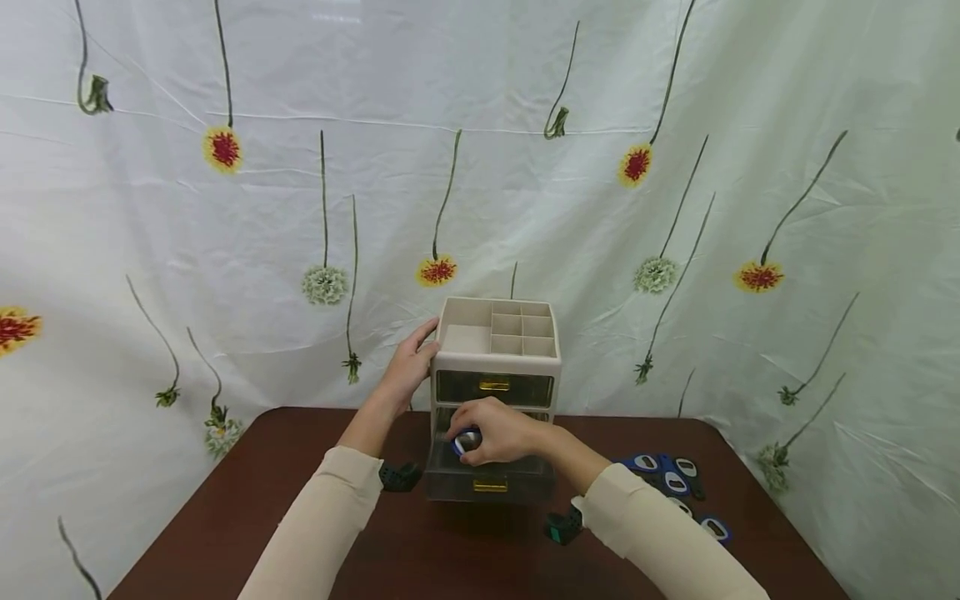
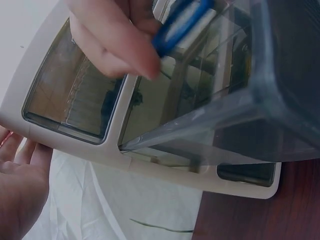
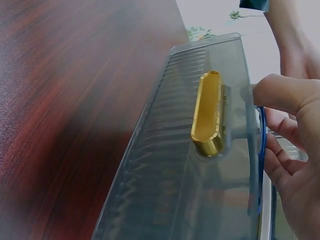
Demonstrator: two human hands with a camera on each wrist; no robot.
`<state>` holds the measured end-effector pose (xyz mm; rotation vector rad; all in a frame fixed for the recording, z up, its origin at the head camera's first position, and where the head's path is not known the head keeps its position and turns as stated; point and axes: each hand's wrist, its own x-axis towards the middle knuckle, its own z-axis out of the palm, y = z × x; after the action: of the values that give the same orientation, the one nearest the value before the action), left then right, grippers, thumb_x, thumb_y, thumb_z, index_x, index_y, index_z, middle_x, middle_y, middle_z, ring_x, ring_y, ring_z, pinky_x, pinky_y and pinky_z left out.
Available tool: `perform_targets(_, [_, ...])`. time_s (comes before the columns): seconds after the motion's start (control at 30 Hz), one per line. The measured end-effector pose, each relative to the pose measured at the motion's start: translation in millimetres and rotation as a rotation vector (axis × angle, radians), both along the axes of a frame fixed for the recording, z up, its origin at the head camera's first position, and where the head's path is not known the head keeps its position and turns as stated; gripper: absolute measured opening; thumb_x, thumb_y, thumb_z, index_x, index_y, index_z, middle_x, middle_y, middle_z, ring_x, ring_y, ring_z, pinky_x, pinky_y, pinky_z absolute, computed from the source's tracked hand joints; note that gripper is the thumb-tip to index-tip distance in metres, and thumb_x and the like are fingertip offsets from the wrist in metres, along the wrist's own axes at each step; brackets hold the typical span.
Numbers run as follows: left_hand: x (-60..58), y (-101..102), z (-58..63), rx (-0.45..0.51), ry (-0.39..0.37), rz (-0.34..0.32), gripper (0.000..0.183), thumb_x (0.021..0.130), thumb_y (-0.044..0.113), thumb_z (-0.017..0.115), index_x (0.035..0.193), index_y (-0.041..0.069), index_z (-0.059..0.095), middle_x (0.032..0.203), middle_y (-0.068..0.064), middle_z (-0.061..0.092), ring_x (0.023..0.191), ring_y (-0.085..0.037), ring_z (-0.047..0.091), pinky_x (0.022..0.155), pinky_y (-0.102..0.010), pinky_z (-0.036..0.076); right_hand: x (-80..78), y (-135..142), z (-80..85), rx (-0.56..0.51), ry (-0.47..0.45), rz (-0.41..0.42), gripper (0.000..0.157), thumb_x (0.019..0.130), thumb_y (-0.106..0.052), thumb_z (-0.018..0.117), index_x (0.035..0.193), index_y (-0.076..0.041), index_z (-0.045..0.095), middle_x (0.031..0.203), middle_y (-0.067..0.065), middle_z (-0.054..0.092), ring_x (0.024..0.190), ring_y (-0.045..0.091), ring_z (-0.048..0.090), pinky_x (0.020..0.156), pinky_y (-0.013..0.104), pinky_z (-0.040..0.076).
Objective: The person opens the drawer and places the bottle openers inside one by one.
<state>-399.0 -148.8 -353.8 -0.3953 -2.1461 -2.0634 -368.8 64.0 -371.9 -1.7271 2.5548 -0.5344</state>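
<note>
A cream desktop organizer with smoky clear drawers stands on the table. Its middle drawer, fitted with a gold handle, is pulled out toward me. My right hand pinches a small blue-rimmed object with a shiny oval face over that drawer; its exact kind cannot be told. In the right wrist view, the fingers are partly behind the drawer front. My left hand rests against the organizer's upper left side, its fingers along the outer wall in the left wrist view.
Several blue and black objects with pale oval faces lie on the table to the right, partly behind my right sleeve. A white curtain with printed flowers hangs behind the brown table. The organizer's top has open compartments.
</note>
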Motion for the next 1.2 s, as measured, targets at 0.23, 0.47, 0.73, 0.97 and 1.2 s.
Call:
perform_targets(0.23, [-0.4, 0, 2.3, -0.014, 0.004, 0.0, 0.055, 0.113, 0.017, 0.041, 0.166, 0.013, 0.027, 0.168, -0.012, 0.023, 0.142, -0.036, 0.041, 0.112, -0.057, 0.037, -4.8, -9, -6.7, -0.003, 0.104, -0.073, 0.032, 0.09, -0.012, 0.083, 0.12, -0.006, 0.076, 0.126, 0.007, 0.066, 0.116, 0.021, 0.063, 0.094, 0.025, 0.051])
perform_targets(0.47, [0.5, 1, 2.9, -0.016, -0.003, -0.016, 0.055, 0.113, 0.018, 0.04, 0.166, 0.013, 0.025, 0.169, -0.012, 0.02, 0.143, -0.036, 0.04, 0.112, -0.057, 0.036, -6.2, -5, -10.9, -0.052, 0.153, -0.131, 0.038, 0.09, -0.01, 0.083, 0.127, -0.006, 0.073, 0.129, 0.007, 0.065, 0.12, 0.023, 0.062, 0.101, 0.035, 0.05])
perform_targets(0.73, [-0.9, 0, 3.2, -0.013, 0.005, -0.005, 0.055, 0.113, 0.016, 0.039, 0.166, 0.011, 0.025, 0.168, -0.013, 0.021, 0.141, -0.036, 0.042, 0.112, -0.056, 0.037, -5.5, 8, -6.4, -0.115, 0.055, -0.087, 0.038, 0.092, -0.008, 0.08, 0.128, -0.004, 0.072, 0.126, 0.007, 0.068, 0.116, 0.024, 0.064, 0.097, 0.038, 0.053])
perform_targets(0.97, [-2.7, 2, 2.3, -0.016, -0.001, -0.011, 0.055, 0.113, 0.018, 0.04, 0.166, 0.013, 0.025, 0.168, -0.013, 0.02, 0.141, -0.036, 0.043, 0.112, -0.056, 0.037, -1.2, 23, 0.3, -0.149, -0.002, -0.108, 0.036, 0.093, -0.009, 0.08, 0.128, -0.004, 0.072, 0.122, 0.008, 0.07, 0.107, 0.029, 0.067, 0.09, 0.043, 0.056])
perform_targets(1.2, [-3.7, 1, 2.7, -0.018, -0.001, -0.003, 0.055, 0.113, 0.017, 0.04, 0.166, 0.012, 0.025, 0.168, -0.014, 0.019, 0.142, -0.036, 0.041, 0.112, -0.056, 0.037, 0.2, 38, 5.7, -0.171, -0.015, -0.126, 0.036, 0.093, -0.01, 0.08, 0.128, -0.005, 0.072, 0.122, 0.008, 0.07, 0.105, 0.03, 0.068, 0.091, 0.046, 0.055])
